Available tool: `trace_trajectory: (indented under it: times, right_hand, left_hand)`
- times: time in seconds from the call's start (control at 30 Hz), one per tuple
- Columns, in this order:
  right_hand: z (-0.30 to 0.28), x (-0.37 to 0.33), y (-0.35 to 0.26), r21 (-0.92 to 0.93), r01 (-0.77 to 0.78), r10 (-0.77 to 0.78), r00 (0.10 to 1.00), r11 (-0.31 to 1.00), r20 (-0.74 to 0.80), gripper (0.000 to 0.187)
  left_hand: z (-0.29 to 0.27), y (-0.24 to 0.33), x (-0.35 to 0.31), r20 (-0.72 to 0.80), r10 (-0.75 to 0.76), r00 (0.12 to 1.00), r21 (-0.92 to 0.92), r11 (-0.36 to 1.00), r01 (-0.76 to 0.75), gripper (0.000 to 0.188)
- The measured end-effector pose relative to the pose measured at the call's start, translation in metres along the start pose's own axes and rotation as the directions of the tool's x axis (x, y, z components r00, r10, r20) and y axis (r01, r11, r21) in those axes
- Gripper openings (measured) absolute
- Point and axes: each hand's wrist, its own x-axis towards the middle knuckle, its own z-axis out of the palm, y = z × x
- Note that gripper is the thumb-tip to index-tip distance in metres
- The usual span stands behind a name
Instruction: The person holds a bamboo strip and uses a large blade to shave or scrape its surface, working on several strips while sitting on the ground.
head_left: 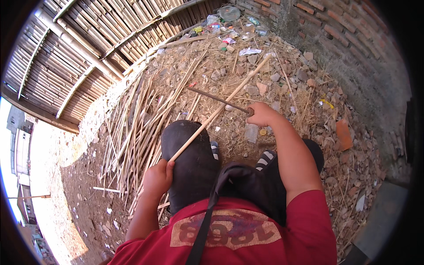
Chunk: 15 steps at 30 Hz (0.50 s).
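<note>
My left hand (pixel 158 179) is closed around the near end of a long pale bamboo stick (pixel 192 139), beside my left knee. The stick slants away to the upper right, passing over the knee. In my right hand (pixel 263 115) is the handle of a long, thin, dark-bladed knife (pixel 210 95). Its blade points left and crosses the stick at about mid-length, seemingly against it. A pile of thin bamboo strips (pixel 137 128) lies on the ground to the left of my knees.
Rubble and dry straw cover the ground, with plastic litter (pixel 229 40) at the far end. A brick wall (pixel 344 48) rises on the right. A bamboo slat wall (pixel 88 48) stands at the far left. Near my right foot lies a clear plastic cup (pixel 251 133).
</note>
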Motion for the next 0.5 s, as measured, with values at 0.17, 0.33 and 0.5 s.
trace_trajectory:
  times: [0.17, 0.33, 0.5]
  right_hand:
    - [-0.012, -0.001, 0.023, 0.030, -0.003, 0.012, 0.950, 1.000, -0.312, 0.030]
    - [-0.019, -0.016, -0.005, 0.071, 0.053, -0.035, 0.972, 0.996, -0.233, 0.052]
    - [-0.007, -0.017, -0.016, 0.002, 0.239, -0.236, 0.959, 0.971, -0.156, 0.051]
  left_hand:
    - [-0.001, 0.003, -0.005, -0.028, 0.017, 0.999, 0.080, 0.997, -0.015, 0.038]
    - [-0.012, 0.009, -0.011, -0.028, -0.055, 0.998, 0.087, 0.995, 0.057, 0.036]
    - [-0.014, -0.003, -0.024, -0.151, 0.017, 0.988, 0.086, 0.996, -0.004, 0.029]
